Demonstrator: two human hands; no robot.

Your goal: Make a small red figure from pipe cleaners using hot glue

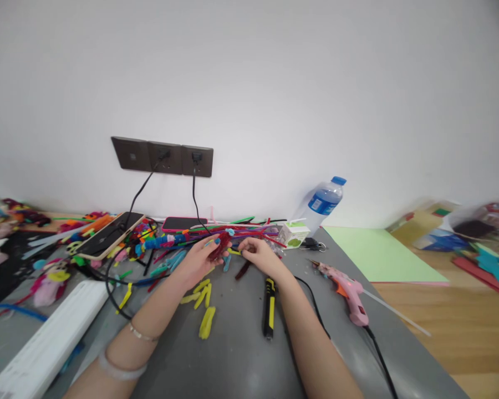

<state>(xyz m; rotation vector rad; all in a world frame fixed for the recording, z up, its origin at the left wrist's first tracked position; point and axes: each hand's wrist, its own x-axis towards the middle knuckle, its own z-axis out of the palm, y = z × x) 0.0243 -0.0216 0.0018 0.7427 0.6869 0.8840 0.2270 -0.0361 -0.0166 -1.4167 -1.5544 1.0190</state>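
Note:
My left hand (197, 261) is closed around a small dark red fuzzy pipe-cleaner figure (222, 244) with a light blue bit at its top. Just to its right, my right hand (260, 255) has its thumb and forefinger drawn together; whether something tiny sits between them is not visible. Behind both hands lies a heap of coloured pipe cleaners (249, 224). Short folded yellow pipe-cleaner pieces (207, 323) rest on the grey table below my left hand. A dark red piece (243, 270) lies under my right hand. Beside my right forearm is a black and yellow utility knife (269, 310).
A pink glue gun (349, 293) with its cord lies at the right, near green paper (382, 257). A water bottle (324, 205) and a small box (295, 235) stand by the wall. On the left are a white power strip (50, 343), a phone (110, 235) and black cables.

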